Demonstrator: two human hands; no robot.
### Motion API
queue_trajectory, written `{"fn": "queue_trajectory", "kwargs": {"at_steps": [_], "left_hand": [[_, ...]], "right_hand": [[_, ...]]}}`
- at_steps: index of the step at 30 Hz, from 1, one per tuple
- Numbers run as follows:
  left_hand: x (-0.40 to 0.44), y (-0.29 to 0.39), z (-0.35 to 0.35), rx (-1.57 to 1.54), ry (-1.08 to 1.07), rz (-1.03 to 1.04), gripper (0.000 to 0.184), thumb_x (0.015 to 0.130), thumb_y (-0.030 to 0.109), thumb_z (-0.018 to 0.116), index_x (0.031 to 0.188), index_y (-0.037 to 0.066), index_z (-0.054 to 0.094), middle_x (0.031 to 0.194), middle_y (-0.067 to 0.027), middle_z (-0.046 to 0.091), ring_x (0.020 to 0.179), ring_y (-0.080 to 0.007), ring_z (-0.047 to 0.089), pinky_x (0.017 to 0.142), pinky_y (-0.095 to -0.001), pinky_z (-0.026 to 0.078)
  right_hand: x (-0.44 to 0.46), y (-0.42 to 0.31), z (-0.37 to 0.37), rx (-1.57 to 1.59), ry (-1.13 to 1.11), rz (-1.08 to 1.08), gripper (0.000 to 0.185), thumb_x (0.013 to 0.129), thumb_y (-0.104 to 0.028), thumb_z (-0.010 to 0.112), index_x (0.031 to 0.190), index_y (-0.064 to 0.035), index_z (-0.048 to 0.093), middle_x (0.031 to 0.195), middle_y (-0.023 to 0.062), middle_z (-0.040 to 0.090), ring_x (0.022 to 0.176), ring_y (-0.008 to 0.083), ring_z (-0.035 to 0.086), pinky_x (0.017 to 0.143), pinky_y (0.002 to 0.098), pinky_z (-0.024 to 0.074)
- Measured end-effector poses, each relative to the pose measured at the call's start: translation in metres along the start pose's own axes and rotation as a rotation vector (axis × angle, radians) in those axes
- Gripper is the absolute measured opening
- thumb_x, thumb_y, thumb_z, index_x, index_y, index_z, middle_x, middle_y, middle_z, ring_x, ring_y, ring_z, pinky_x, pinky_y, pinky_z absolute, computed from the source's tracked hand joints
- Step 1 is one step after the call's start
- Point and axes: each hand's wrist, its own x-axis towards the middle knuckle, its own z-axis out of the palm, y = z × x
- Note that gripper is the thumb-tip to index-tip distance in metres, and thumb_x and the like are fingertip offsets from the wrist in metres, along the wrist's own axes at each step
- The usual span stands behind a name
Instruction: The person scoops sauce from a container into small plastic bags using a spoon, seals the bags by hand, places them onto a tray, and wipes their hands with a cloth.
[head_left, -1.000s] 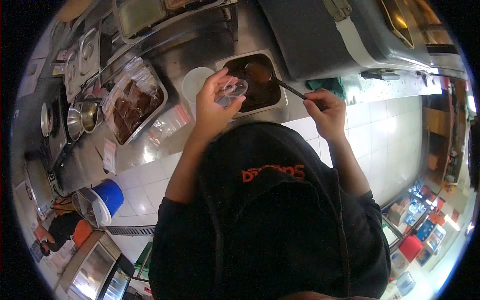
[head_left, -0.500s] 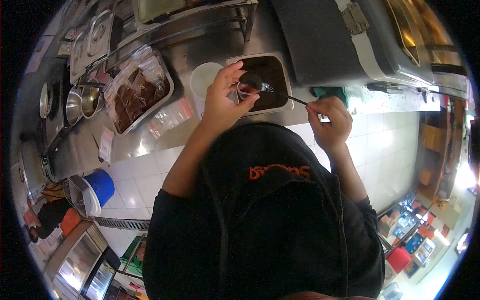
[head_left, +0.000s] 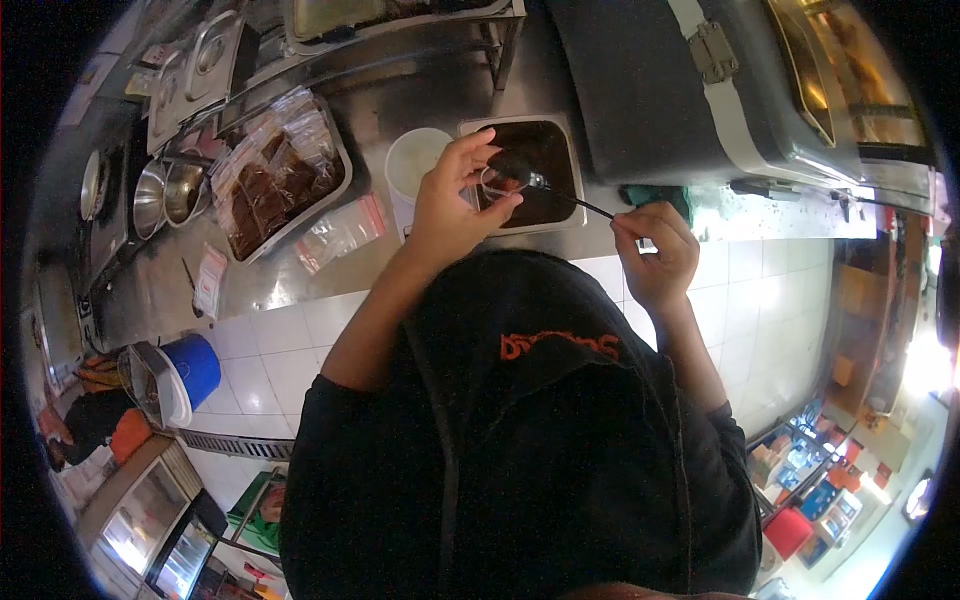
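Observation:
My left hand (head_left: 455,195) is curled, thumb and fingers apart, around the mouth of what looks like a small clear plastic bag (head_left: 492,184). Its lower part is hidden. Between thumb and forefinger, my right hand (head_left: 658,250) pinches the end of a long thin spoon handle (head_left: 580,202). The spoon's dark, sauce-coated bowl lies at the bag's mouth, over a rectangular metal pan (head_left: 578,165) of dark brown sauce (head_left: 555,150). A round white tub (head_left: 400,150) stands just left of my left hand.
A metal tray (head_left: 347,180) holds several clear bags of brown sauce (head_left: 285,175). Red-striped zip bags (head_left: 345,230) lie beside it. To the right stands a large dark box (head_left: 640,90) with a latch. Behind are a raised shelf and lidded pans; a blue bucket (head_left: 195,365) stands lower left.
The view has shifted slightly, so the counter appears a little lower. The spoon bowl is slightly lower and closer in at the bag's mouth. Both hands keep their grip.

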Motion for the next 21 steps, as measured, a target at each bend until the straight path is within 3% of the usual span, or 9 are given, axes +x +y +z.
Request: {"fn": "queue_trajectory", "kwargs": {"at_steps": [4, 8, 11, 14, 17, 21], "left_hand": [[-0.002, -0.005, -0.005, 0.043, -0.009, 0.026, 0.066, 0.070, 0.003, 0.080, 0.128, 0.004, 0.048, 0.113, -0.0142, 0.064, 0.105, -0.0207, 0.062, 0.089, -0.0328, 0.050], [-0.006, -0.001, -0.019, 0.193, -0.039, 0.070, 0.070, 0.075, -0.001, 0.074, 0.134, 0.003, 0.038, 0.118, -0.0124, 0.061, 0.106, -0.0177, 0.059, 0.093, -0.0311, 0.047], [-0.007, 0.004, -0.027, 0.126, -0.047, 0.107, 0.071, 0.081, -0.006, 0.062, 0.143, 0.003, 0.029, 0.125, -0.0152, 0.059, 0.105, -0.0177, 0.060, 0.093, -0.0297, 0.046], [-0.007, 0.027, -0.029, 0.010, -0.083, 0.097, 0.072, 0.086, -0.011, 0.048, 0.149, 0.005, 0.018, 0.133, -0.0189, 0.054, 0.102, -0.0179, 0.062, 0.089, -0.0283, 0.047], [-0.007, 0.059, -0.022, -0.098, -0.118, 0.026, 0.071, 0.088, -0.013, 0.038, 0.151, 0.005, 0.011, 0.138, -0.0200, 0.050, 0.096, -0.0181, 0.066, 0.083, -0.0265, 0.050], [-0.011, 0.080, -0.015, -0.191, -0.149, -0.036, 0.066, 0.094, -0.005, 0.042, 0.151, 0.004, 0.010, 0.138, -0.0213, 0.049, 0.097, -0.0187, 0.066, 0.083, -0.0261, 0.050]], "right_hand": [[-0.004, -0.005, -0.001, 0.080, -0.034, 0.288, 0.011, 0.076, -0.003, 0.074, 0.086, -0.0006, 0.069, 0.079, 0.0097, 0.066, 0.067, 0.0172, 0.062, 0.061, 0.0266, 0.0479], [-0.007, 0.002, -0.003, 0.113, -0.018, 0.470, 0.012, 0.080, -0.006, 0.072, 0.090, -0.0005, 0.071, 0.082, 0.0115, 0.067, 0.068, 0.0184, 0.063, 0.061, 0.0262, 0.0481], [0.002, 0.005, -0.013, -0.050, -0.266, 0.499, 0.019, 0.079, -0.010, 0.073, 0.096, -0.0015, 0.070, 0.087, 0.0142, 0.068, 0.075, 0.0231, 0.065, 0.067, 0.0302, 0.0500], [0.014, 0.008, -0.005, -0.321, -0.186, 0.007, 0.027, 0.078, -0.015, 0.074, 0.101, -0.0016, 0.069, 0.092, 0.0174, 0.067, 0.082, 0.0282, 0.066, 0.073, 0.0355, 0.0510], [0.033, -0.019, 0.007, -0.040, -0.199, 0.020, 0.032, 0.078, -0.018, 0.074, 0.105, -0.0017, 0.068, 0.096, 0.0190, 0.067, 0.087, 0.0304, 0.065, 0.077, 0.0392, 0.0505], [0.057, -0.055, 0.014, 0.324, -0.449, 0.233, 0.020, 0.083, -0.011, 0.070, 0.099, 0.0006, 0.067, 0.094, 0.0129, 0.067, 0.081, 0.0182, 0.062, 0.073, 0.0299, 0.0474]]}}
